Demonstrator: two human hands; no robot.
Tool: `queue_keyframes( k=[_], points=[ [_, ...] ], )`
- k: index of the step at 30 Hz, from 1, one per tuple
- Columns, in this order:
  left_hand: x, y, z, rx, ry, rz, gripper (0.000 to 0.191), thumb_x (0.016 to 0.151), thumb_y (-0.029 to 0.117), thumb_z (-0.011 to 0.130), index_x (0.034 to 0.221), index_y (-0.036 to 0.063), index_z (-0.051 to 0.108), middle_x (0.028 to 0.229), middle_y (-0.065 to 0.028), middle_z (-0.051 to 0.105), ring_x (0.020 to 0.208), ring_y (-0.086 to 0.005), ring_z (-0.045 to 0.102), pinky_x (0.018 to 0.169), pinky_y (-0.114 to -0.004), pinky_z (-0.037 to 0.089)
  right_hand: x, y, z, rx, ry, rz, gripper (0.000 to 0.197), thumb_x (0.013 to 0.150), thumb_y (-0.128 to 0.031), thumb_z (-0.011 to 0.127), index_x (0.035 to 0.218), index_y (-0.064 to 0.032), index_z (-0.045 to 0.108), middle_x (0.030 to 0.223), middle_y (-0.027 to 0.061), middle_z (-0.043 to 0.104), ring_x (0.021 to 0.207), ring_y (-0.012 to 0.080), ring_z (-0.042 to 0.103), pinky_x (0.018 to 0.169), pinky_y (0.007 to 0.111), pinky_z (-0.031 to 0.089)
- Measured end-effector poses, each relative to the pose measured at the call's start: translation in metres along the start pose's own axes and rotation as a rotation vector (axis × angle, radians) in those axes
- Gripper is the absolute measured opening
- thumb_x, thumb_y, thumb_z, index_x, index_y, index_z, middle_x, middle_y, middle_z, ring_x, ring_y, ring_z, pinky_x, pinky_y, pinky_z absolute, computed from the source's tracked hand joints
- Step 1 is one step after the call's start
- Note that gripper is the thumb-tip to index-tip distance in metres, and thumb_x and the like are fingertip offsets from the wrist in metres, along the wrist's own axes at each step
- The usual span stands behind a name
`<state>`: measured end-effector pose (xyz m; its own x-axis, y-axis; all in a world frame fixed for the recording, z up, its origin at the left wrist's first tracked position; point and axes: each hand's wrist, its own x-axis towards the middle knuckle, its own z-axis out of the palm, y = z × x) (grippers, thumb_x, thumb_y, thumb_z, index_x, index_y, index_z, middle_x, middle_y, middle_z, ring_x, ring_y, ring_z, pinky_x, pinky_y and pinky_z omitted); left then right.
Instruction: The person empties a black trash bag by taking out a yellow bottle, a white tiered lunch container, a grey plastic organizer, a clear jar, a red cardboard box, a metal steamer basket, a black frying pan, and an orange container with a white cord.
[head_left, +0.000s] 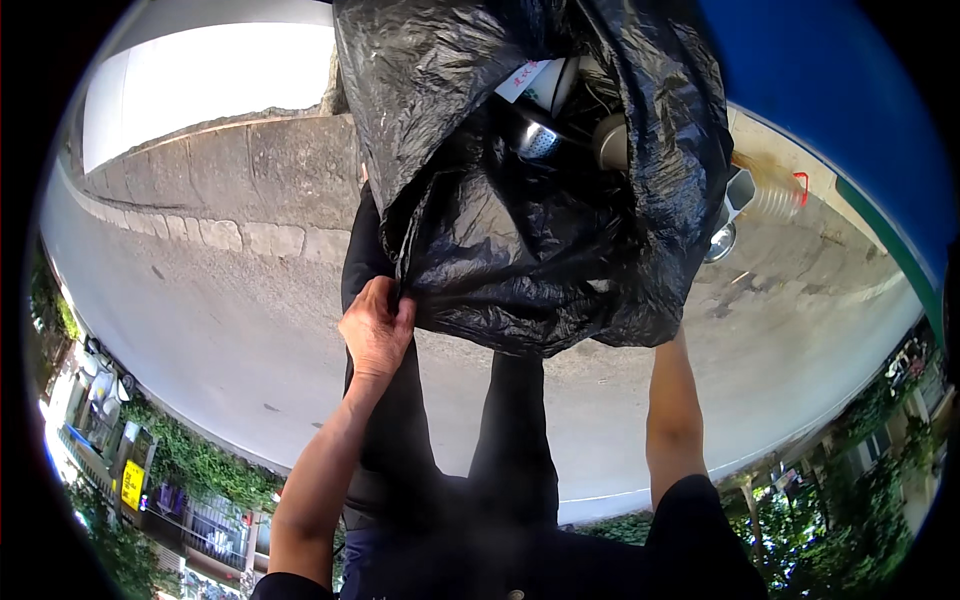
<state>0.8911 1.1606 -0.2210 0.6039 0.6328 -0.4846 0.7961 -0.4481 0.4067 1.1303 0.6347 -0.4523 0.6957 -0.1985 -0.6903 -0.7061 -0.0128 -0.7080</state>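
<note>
A large black plastic bag (517, 277) hangs open in front of me. My left hand (377, 324) pinches its rim on the left, thumb against fingers. My right forearm (675, 420) reaches up behind the bag's right side, and the bag hides the hand itself. Inside lie a white vessel (559, 82) with a green pattern, a shiny perforated metal piece (537, 141) and a greyish round-ended object (611, 142). A paper slip (519, 81) with red writing rests against the white vessel. Dark folds cover the rest of the contents.
A clear ribbed plastic container (776, 191) with a red handle lies to the right, beside a white hollow piece (740, 191) and a shiny round metal item (721, 243). A blue panel (817, 90) rises beyond them. A stone kerb (217, 232) borders the road at left.
</note>
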Motion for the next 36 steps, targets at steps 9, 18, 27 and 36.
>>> queue_keyframes(
  k=[9, 18, 27, 36],
  points=[
    [-0.004, -0.014, -0.016, -0.059, 0.014, -0.032, 0.016, 0.077, 0.014, 0.071, 0.083, 0.0068, 0.058, 0.079, -0.0101, 0.064, 0.075, -0.0337, 0.066, 0.066, -0.043, 0.053, -0.235, -0.226, 0.253, -0.245, -0.001, -0.703, 0.014, 0.094, 0.001, 0.066, 0.108, 0.0009, 0.066, 0.106, 0.0171, 0.073, 0.094, 0.0252, 0.073, 0.080, 0.034, 0.060],
    [0.006, -0.016, -0.028, -0.129, 0.000, -0.011, 0.013, 0.076, 0.011, 0.069, 0.083, 0.0060, 0.059, 0.080, -0.0118, 0.064, 0.076, -0.0358, 0.064, 0.067, -0.043, 0.052, -0.073, -0.129, 0.358, -1.441, -0.117, -0.747, 0.051, 0.076, -0.017, 0.082, 0.118, 0.0046, 0.064, 0.125, 0.0274, 0.064, 0.117, 0.0432, 0.061, 0.100, 0.046, 0.050],
    [0.010, -0.018, -0.033, -0.118, -0.013, -0.026, 0.014, 0.075, 0.012, 0.071, 0.081, 0.0078, 0.059, 0.081, -0.0070, 0.065, 0.076, -0.0310, 0.066, 0.067, -0.042, 0.054, -0.015, -0.112, 0.307, -1.063, -0.181, -0.534, 0.094, 0.064, -0.045, 0.094, 0.136, 0.0040, 0.057, 0.138, 0.0218, 0.061, 0.122, 0.0367, 0.061, 0.103, 0.043, 0.049],
    [0.007, -0.020, -0.029, -0.088, -0.026, -0.029, 0.013, 0.076, 0.012, 0.071, 0.082, 0.0073, 0.059, 0.082, -0.0077, 0.065, 0.078, -0.0317, 0.066, 0.067, -0.043, 0.054, -0.035, -0.116, 0.345, -1.244, -0.186, -0.341, 0.108, 0.059, -0.049, 0.094, 0.140, 0.0014, 0.045, 0.136, 0.0226, 0.060, 0.121, 0.0339, 0.062, 0.098, 0.042, 0.053]
  ],
)
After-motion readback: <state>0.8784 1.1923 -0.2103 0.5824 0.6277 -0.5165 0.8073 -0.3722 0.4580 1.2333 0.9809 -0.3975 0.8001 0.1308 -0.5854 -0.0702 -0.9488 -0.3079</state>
